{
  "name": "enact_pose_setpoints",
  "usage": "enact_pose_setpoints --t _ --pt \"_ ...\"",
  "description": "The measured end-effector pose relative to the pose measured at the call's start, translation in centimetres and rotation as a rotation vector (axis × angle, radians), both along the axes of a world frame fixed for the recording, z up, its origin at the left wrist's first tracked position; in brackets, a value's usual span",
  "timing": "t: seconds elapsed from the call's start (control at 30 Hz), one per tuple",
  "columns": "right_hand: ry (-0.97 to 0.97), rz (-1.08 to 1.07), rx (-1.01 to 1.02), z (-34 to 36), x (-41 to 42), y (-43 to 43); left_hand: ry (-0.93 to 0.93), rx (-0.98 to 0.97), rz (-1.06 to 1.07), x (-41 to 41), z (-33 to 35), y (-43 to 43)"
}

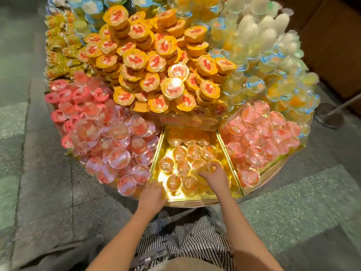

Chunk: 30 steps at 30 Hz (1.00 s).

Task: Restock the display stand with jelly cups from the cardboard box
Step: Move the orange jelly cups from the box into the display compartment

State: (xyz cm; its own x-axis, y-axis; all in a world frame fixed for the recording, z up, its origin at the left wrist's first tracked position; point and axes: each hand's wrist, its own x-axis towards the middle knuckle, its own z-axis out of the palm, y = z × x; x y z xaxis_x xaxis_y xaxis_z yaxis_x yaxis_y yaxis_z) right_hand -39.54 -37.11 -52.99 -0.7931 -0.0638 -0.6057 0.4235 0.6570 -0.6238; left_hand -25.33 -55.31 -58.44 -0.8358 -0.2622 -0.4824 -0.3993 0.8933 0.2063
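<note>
Mostly the display stand [273,169] looks full: its pink and orange sections brim with jelly cups, while the gold centre compartment [158,151] holds only a loose layer of clear jelly cups [181,167], so filling remains. No cardboard box is clearly visible. Right hand [214,174] curls loosely over cups there; left hand [152,194] rests at the front rim, its grip too blurred to tell.

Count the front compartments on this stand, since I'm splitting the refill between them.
3. Left compartment, heaped with pink cups; middle compartment, partly filled with orange cups; right compartment, holding more pink ones. Others may be hidden round the sides.
</note>
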Motion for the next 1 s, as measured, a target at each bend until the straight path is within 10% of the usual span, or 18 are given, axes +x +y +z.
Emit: enact_pose_setpoints --t 1.0 --pt "0.009 0.327 -0.084 -5.9 -7.3 1.1 -0.148 -0.024 0.310 -3.0 -5.7 2.3"
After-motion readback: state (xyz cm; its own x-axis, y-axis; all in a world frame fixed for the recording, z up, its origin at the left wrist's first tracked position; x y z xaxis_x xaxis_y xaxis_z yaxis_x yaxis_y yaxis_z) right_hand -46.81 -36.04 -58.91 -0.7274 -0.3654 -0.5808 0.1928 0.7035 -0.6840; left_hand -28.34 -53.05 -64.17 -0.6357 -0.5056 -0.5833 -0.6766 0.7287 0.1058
